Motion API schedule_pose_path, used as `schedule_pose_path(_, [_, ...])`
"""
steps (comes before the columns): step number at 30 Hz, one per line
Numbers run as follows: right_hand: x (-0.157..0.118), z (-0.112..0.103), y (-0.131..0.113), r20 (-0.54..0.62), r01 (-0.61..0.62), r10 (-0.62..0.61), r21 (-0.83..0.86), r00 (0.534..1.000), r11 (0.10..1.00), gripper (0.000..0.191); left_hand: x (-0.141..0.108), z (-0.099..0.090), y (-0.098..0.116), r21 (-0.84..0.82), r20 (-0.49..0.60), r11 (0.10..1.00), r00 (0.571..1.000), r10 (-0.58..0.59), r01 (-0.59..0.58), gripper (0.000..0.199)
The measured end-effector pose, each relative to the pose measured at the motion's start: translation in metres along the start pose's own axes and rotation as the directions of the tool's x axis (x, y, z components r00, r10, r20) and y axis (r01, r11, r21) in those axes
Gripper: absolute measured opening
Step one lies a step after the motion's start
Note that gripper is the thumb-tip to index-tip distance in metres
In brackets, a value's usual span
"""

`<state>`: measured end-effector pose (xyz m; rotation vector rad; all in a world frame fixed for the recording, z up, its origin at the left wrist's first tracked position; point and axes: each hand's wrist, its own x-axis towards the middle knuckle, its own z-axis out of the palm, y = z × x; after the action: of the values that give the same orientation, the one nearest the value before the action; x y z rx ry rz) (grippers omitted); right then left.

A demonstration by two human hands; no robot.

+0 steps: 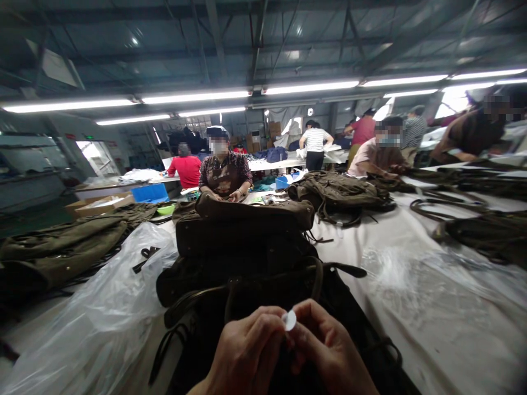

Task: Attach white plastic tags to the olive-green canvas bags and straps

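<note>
Between my fingertips is a small round white piece [290,320], perhaps a sticker; its exact kind is too small to make out. My left hand [249,348] pinches it from the left, fingers curled in. From the right, my right hand [325,343] grips its edge between thumb and forefinger. Both hands are above a dark olive fabric bag [197,323] with straps, which lies directly in front of me. Farther back on the same stack are more folded dark bags [242,236].
Clear plastic film [111,307] lies at the left, with a black strap piece [145,259] on it. More plastic [411,280] spreads over the white table [341,247] at the right. Other olive bags [341,192] lie around. A co-worker [224,170] sits opposite; others work farther back.
</note>
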<state>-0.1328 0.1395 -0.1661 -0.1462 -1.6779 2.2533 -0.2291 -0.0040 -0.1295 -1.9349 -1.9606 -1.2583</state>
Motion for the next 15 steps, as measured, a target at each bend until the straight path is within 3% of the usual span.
schedule_pose_path(3, [-0.0023,0.0003,0.0068,-0.065,0.059,-0.06,-0.009,0.996,0.998,0.045,0.0023,-0.0024,0.0039,-0.014,0.006,0.999,0.999,-0.043,0.043,0.018])
schedule_pose_path(6, [-0.004,-0.0013,0.0112,-0.062,0.124,-0.132,-0.111,0.989,0.986,0.043,0.0035,-0.0035,0.0072,-0.079,0.015,0.97,0.973,-0.229,0.229,0.017])
schedule_pose_path(10, [-0.0039,-0.0059,0.0099,0.018,0.187,-0.19,-0.301,0.982,0.935,0.029,0.0026,-0.0008,0.0043,-0.226,0.0,0.837,0.859,-0.512,0.499,0.011])
schedule_pose_path(13, [-0.0039,-0.0084,0.0079,0.037,0.208,-0.211,-0.4,0.977,0.892,0.022,0.004,0.001,0.0013,-0.378,0.045,0.723,0.792,-0.609,0.578,0.017])
schedule_pose_path(15, [-0.0043,-0.0089,0.0081,0.049,0.227,-0.23,-0.461,0.972,0.858,0.019,0.0068,0.0008,0.0013,-0.385,0.095,0.685,0.765,-0.637,0.618,0.018])
